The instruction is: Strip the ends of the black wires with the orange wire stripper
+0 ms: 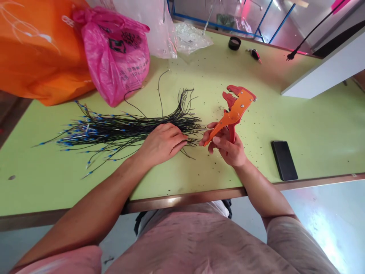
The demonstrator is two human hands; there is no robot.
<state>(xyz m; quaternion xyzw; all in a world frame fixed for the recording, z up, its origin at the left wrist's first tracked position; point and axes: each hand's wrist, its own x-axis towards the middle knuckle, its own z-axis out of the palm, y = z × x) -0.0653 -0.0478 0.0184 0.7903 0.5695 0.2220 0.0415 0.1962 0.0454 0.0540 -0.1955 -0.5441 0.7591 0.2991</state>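
A loose bundle of thin black wires [137, 127] lies across the table, with blue-sleeved ends at the left and bare cut ends at the right. My left hand [164, 142] rests palm down on the right part of this bundle, its fingers curled over the wires and the thumb close to the index finger. What the fingertips pinch is partly hidden under the hand. My right hand [228, 146] grips the handles of an orange and red wire stripper [236, 108], whose jaws point up and away from me. The stripper is just right of the wire ends.
Small black scraps lie around the stripper on the green table [313, 125]. A black phone [284, 160] lies at the right. Pink [118, 53] and orange [40, 53] bags stand back left. A tape roll [234, 43], a key [254, 55] and a white panel [322, 70] are at the back right.
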